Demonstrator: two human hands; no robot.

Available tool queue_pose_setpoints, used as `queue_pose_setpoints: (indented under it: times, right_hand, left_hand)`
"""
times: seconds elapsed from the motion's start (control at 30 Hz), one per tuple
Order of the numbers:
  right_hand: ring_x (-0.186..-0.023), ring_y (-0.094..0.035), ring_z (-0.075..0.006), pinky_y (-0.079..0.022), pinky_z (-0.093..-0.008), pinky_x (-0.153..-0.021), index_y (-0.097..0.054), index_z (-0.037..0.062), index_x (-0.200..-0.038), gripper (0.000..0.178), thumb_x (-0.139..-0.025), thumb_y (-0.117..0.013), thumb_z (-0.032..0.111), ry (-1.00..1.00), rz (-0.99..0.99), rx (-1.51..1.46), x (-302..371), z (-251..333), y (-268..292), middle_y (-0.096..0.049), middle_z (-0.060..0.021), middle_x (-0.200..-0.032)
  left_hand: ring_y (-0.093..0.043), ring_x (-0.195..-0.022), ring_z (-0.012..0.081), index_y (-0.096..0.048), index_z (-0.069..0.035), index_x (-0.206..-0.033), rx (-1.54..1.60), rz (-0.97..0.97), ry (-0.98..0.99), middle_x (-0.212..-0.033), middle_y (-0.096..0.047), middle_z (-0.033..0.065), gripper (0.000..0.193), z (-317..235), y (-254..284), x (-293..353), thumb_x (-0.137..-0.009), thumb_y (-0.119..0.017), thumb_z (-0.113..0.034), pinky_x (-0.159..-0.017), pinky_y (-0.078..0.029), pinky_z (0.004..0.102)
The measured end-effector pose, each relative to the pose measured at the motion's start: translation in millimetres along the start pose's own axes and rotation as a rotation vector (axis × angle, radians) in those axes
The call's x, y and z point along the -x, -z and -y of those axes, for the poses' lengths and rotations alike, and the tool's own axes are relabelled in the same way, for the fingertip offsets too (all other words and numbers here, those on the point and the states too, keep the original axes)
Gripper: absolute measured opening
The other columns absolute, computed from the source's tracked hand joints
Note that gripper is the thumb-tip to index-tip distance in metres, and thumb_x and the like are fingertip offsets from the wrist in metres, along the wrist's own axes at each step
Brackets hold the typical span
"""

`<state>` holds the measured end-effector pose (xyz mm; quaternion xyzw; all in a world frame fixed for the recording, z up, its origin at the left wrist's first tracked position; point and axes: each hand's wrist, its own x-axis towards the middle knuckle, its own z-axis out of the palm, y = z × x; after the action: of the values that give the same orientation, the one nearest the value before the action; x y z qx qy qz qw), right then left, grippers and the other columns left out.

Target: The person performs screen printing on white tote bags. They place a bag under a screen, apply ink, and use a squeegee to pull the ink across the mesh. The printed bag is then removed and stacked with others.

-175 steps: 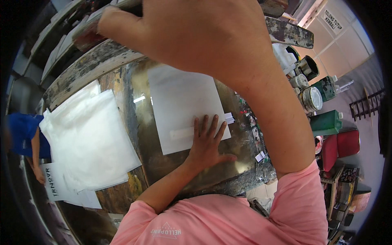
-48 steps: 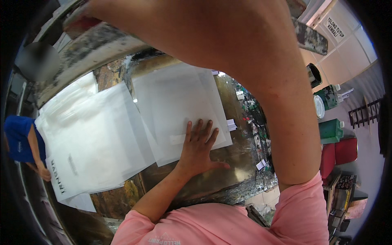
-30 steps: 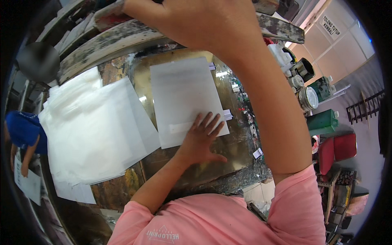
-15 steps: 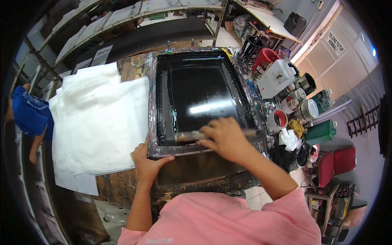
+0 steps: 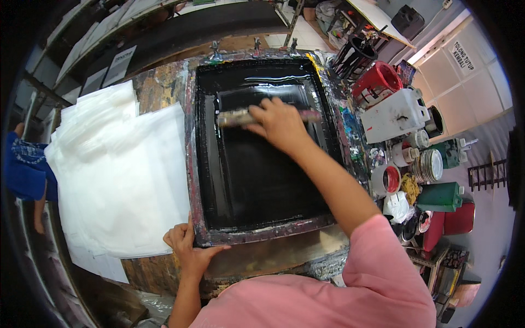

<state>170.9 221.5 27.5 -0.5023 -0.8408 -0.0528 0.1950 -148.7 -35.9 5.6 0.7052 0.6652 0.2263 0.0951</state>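
Observation:
A screen printing frame (image 5: 268,235) with black ink spread over its mesh lies on the worktable. My right hand (image 5: 279,123) is closed around the wooden handle of a squeegee (image 5: 232,118), which lies crosswise over the far half of the inked mesh. Beneath the handle, the blade is hidden. At the frame's near left corner, my left hand (image 5: 188,249) holds on, its thumb along the near edge and its index finger up the left side. A stack of thin white sheets (image 5: 120,175) lies just left of the frame.
Clamps (image 5: 257,46) line the frame's far edge. Crowding the table's right side are a white jerrycan (image 5: 395,117), a red bucket (image 5: 377,82), a green jerrycan (image 5: 440,197) and several ink tubs. A person in blue (image 5: 27,169) is at the far left, beside racks.
My right hand has pushed the squeegee from the near end of the mesh to its far half. The left hand keeps its place at the corner. The view has shifted slightly.

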Motion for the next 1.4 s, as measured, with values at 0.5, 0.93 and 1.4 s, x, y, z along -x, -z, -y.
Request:
queue_pose_setpoints:
  times: [0.5, 0.93, 1.4]
  right_hand:
    - [-0.098, -0.071, -0.0324, -0.059, -0.0495, -0.074, -0.070, 0.0155, -0.104, 0.041, -0.098, -0.069, 0.056, 0.054, 0.011, 0.037, -8, -14, 10, -0.070, -0.0095, -0.099]
    - [-0.098, -0.061, -0.0358, -0.049, -0.0487, -0.093, -0.061, 0.0057, -0.101, 0.034, -0.088, -0.079, 0.032, 0.054, -0.109, 0.045, 81, 132, 242, -0.060, -0.0140, -0.096]
    - [-0.059, -0.055, -0.0273, -0.050, -0.0455, -0.075, -0.063, 0.0052, -0.068, 0.055, -0.103, -0.051, 0.046, 0.000, -0.339, 0.104, -64, 96, 321, -0.058, -0.0099, -0.060]
  left_hand:
    - [-0.046, -0.098, 0.0285, -0.054, -0.001, -0.158, 0.233, -0.023, -0.031, -0.095, -0.063, 0.0049, 0.127, 3, -3, 4, -0.057, -0.096, -0.064, -0.100, -0.037, 0.0451]
    - [-0.050, -0.145, 0.0240, -0.038, 0.009, -0.164, 1.018, -0.418, -0.065, -0.163, -0.048, 0.0169, 0.096, -67, 47, -53, -0.096, -0.087, -0.038, -0.123, -0.037, 0.0393]
    - [-0.071, -0.094, 0.0332, -0.073, -0.001, -0.118, 0.040, -0.322, -0.484, -0.107, -0.073, 0.0191, 0.030, -21, -130, -344, -0.104, -0.076, -0.027, -0.080, -0.058, 0.0447]
